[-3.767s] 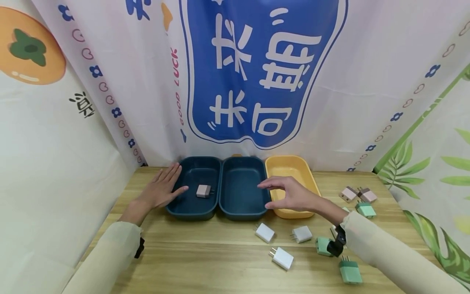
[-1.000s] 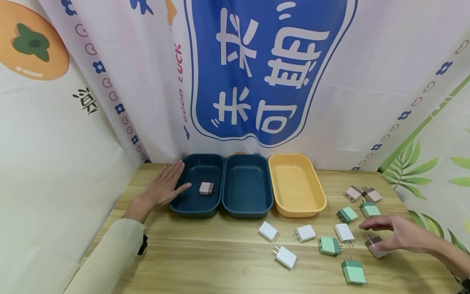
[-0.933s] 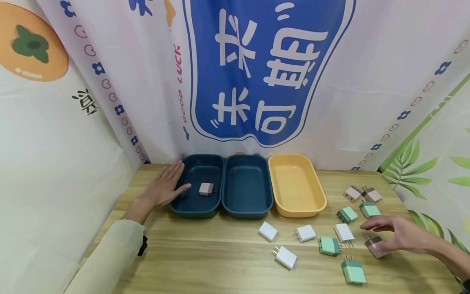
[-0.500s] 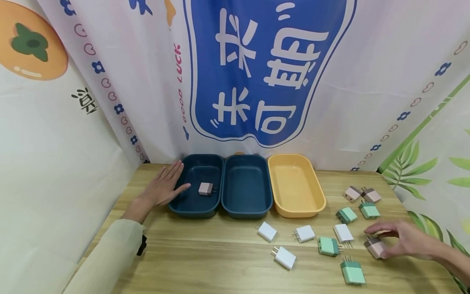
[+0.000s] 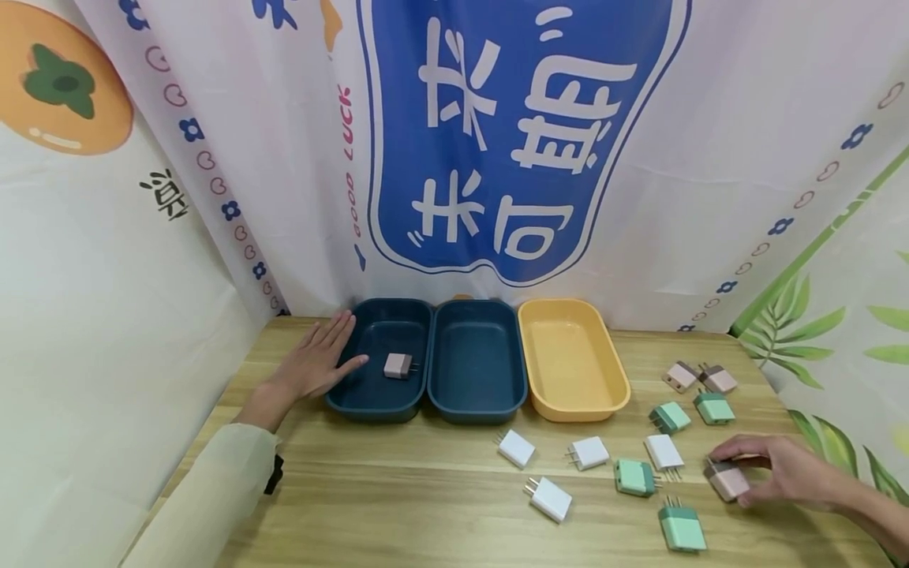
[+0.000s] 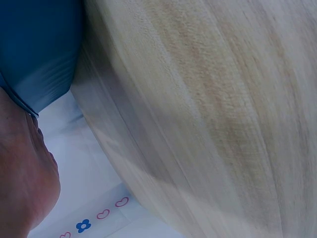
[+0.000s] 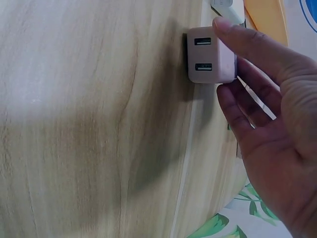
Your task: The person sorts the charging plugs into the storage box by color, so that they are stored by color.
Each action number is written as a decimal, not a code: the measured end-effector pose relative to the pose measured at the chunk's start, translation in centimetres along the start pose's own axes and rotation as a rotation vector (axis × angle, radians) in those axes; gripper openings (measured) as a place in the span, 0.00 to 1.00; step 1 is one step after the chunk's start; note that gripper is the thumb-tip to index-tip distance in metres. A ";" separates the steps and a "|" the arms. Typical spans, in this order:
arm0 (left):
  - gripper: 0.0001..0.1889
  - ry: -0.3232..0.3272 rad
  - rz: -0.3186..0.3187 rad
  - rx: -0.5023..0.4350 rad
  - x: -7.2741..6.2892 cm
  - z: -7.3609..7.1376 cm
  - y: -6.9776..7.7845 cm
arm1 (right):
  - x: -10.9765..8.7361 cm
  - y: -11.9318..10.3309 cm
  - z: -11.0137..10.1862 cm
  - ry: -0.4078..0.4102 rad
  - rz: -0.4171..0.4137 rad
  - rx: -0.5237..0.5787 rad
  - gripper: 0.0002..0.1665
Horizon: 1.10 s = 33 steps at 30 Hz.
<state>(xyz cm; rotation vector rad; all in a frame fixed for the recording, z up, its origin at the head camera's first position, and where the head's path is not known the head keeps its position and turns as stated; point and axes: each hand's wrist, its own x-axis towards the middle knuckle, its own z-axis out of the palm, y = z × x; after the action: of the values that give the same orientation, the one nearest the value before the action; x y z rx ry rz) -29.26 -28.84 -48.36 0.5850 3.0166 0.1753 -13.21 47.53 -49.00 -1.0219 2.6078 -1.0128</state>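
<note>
Pinching a boxy pink-and-brown plastic charger (image 5: 727, 481) in the right hand (image 5: 790, 473), thumb opposite fingers, near the right edge of the pale wood-grain bench (image 5: 383, 497). Resting or slightly lifted: cannot tell. Around the grip and leftward to mid-bench: four two-tone mint-green plastic chargers (image 5: 682, 528) and four white plastic chargers (image 5: 551, 499). Toward the far right corner: two further pink-and-brown chargers (image 5: 718, 378). Along the far edge, left to right: a dark-blue rounded tray (image 5: 383, 335), a matching second tray (image 5: 477, 363), a yellow rounded tray (image 5: 575, 363). Toward the far left corner: left hand (image 5: 310, 367), straight-fingered on the first tray's left rim, gripping nothing.

Stage, by judgement: early. Done: one pink-and-brown charger lying inside (image 5: 398, 365) the first tray. Left: eleven outside, counting the pinched one.

Writing: "GOOD LUCK" and "未来可期", sideways on the backdrop cloth (image 5: 724, 142). No legible brand on any charger.
</note>
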 end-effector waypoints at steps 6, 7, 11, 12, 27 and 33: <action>0.50 0.008 0.000 0.010 -0.1 0.0 -0.1 | 0.1 0.1 0.3 0.028 -0.012 -0.033 0.35; 0.50 0.007 0.000 0.010 -0.1 0.0 -0.1 | 0.1 0.1 0.3 0.030 -0.014 -0.040 0.35; 0.50 0.009 0.002 0.009 -0.2 0.0 -0.1 | 0.3 0.0 0.4 0.053 -0.028 -0.118 0.34; 0.50 0.010 0.003 0.009 -0.2 0.0 -0.1 | 0.3 0.0 0.4 0.057 -0.030 -0.138 0.34; 0.50 0.020 0.004 0.005 -0.2 -0.1 0.0 | 0.6 -0.4 0.5 0.102 0.017 -0.258 0.31; 0.50 0.025 0.002 0.006 -0.2 0.1 -0.1 | 1.0 -0.6 0.1 0.132 -0.027 -0.154 0.32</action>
<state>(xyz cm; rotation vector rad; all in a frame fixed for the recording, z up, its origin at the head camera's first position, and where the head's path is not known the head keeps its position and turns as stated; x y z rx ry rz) -29.10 -28.95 -48.50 0.5913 3.0418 0.1744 -13.59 46.49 -48.58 -1.0602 2.8246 -0.9268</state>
